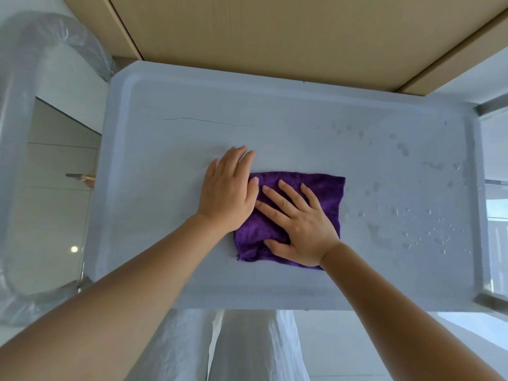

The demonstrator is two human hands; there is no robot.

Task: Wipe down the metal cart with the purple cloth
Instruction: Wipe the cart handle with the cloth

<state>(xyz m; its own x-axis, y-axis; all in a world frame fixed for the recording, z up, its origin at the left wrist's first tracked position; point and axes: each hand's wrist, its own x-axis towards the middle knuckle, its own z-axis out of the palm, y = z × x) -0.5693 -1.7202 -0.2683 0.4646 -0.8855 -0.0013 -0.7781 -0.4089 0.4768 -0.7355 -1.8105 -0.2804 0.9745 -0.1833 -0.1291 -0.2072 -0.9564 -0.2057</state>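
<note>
Under both hands lies the cloth (308, 193), mid-cart: the right hand (299, 226) is spread flat on it, fingers splayed, while the left hand (229, 188) lies open on its left edge, half on bare metal. Plush purple terry, folded to a rough rectangle. Droplets (406, 215) bead to the right, nearer the right hand; the cart (165, 243) top is smooth and raised-rimmed, its long axis left to right.

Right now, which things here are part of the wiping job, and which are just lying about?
Part of the job:
purple cloth
metal cart
left hand, right hand, both flat on the cloth
water drops

Just lying about:
cardboard boxes
plastic-wrapped handle
</note>
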